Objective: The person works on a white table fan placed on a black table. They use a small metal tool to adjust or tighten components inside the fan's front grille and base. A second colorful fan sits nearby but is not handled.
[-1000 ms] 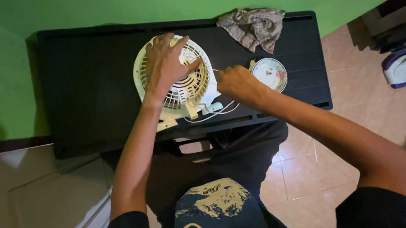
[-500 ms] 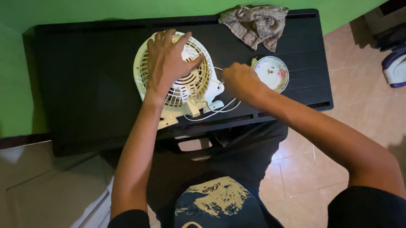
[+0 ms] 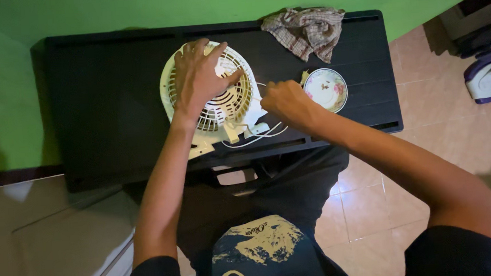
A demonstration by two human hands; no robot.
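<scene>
Hands barely moved over the last second: left hand (image 3: 202, 72) stays spread flat on the round cream plastic fan grille (image 3: 212, 97) lying mid black bench (image 3: 101, 101), right hand (image 3: 283, 102) still fisted at its right edge, whether holding anything I can't tell, beside the small floral saucer (image 3: 326, 88). Looks like steady fiddling.

- A single head-worn camera looked almost straight down from above the person.
- It faced a black table (image 3: 113, 106) set against a green wall (image 3: 135, 8), at arm's length.
- The person's own arms and lap filled the lower frame; tiled floor (image 3: 374, 204) showed at right.
- No second view shared the scene.
</scene>
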